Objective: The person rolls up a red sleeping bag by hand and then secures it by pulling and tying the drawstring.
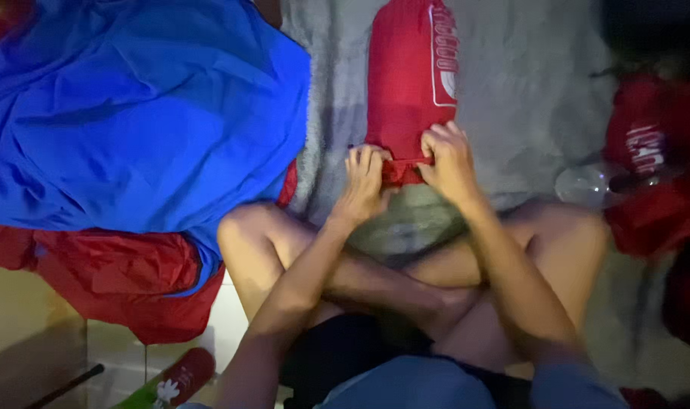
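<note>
A long red stuff sack (410, 72) with a white printed patch lies on a grey fleecy blanket (527, 98), pointing away from me. My left hand (362, 184) and my right hand (449, 161) both grip the sack's near open end, fingers curled on the bunched red fabric at its mouth. A grey-green cloth (409, 223) lies just below the hands, over my crossed bare legs (284, 250).
A large crumpled blue and red fabric (133, 113) fills the left side. A second red bag (652, 151) and a clear rounded plastic item (583, 185) lie at the right. A red-capped bottle (180, 379) and a dark rod (65, 386) lie on the pale floor at lower left.
</note>
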